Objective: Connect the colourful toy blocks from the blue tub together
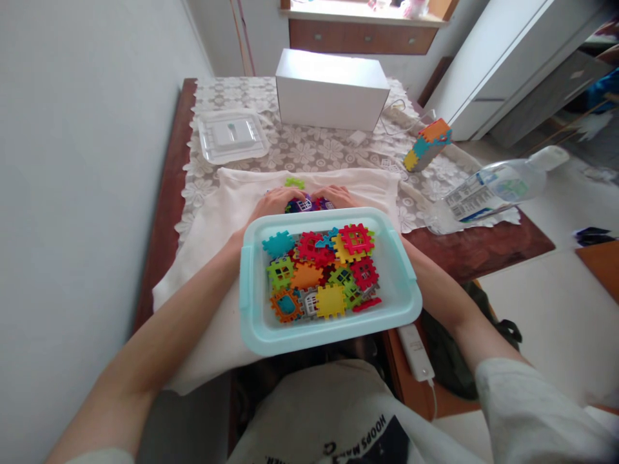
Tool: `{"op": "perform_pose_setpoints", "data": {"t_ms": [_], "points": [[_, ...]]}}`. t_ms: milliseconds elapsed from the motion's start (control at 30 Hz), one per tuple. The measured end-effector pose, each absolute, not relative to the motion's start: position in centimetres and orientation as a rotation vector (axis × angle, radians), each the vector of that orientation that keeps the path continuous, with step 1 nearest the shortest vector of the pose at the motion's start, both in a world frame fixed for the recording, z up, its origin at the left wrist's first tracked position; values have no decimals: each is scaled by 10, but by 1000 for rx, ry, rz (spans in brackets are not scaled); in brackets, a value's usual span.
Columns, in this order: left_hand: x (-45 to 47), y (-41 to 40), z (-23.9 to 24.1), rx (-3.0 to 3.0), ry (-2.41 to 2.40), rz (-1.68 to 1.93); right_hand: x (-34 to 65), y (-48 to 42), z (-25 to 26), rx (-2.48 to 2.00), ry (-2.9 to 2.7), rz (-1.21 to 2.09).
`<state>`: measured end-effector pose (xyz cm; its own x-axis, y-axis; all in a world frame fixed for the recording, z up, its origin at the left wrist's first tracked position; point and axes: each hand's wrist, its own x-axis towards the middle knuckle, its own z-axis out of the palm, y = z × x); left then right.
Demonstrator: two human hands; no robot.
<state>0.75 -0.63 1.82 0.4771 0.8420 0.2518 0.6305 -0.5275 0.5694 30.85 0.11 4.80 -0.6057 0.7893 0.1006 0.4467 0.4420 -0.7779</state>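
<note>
Beyond the far rim of a light blue plastic bin (246, 303), my left hand (276, 202) and my right hand (337, 196) come close together. Their fingers curl over purple interlocking building tiles (316, 203), among which a white lattice window piece shows. The bin's rim hides the lower part of both hands and of the tiles. A lime green tile (294, 183) lies on the white cloth just past my fingers. Jumbled in the bin are several toothed tiles, such as a yellow tile (331, 301), an orange tile (306, 276) and a red window tile (356, 239).
A white box (329, 96) stands at the table's back, with a clear plastic lid (232, 135) to its left. At right are a built block of tiles (428, 145) and a large clear bottle (498, 187), tilted in view. A power strip (416, 353) lies below right.
</note>
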Motion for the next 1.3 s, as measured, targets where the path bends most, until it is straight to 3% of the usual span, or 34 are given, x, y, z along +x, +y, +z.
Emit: {"op": "perform_pose_setpoints", "data": {"t_ms": [367, 633, 1100, 1300], "points": [[11, -14, 21, 2296, 1366, 733, 304, -13, 53, -987, -2164, 1035], [12, -10, 21, 2338, 1356, 658, 305, 21, 28, -1113, -2268, 906], [10, -7, 19, 2346, 1365, 652, 337, 18, 55, -1179, -2402, 778], [8, -9, 16, 2361, 1334, 690, 351, 17, 67, -1167, -2447, 885]]}}
